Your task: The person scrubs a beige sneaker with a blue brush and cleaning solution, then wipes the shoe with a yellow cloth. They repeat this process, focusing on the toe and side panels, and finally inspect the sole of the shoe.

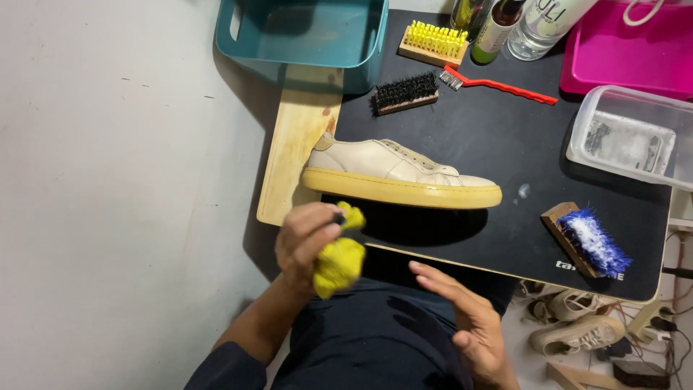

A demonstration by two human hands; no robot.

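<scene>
At the table edge, the left hand (307, 242) bunches a yellow cloth (338, 261) tight; the right hand (465, 318) hangs open, empty. Just beyond, the cream shoe (401, 173) lies on the black mat (505, 152). Wiping works best with a firm wad.

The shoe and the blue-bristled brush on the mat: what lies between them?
Bare black mat, apart from a small white smudge, between shoe and blue-bristled brush in the head view.

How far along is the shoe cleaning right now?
Done, apparently: the blue brush lies foamy on the black mat, and the cream sneaker looks fairly clean. In hand: left hand grips a yellow cloth; right hand is open, empty. Left: the cloth is off the sneaker.
</scene>
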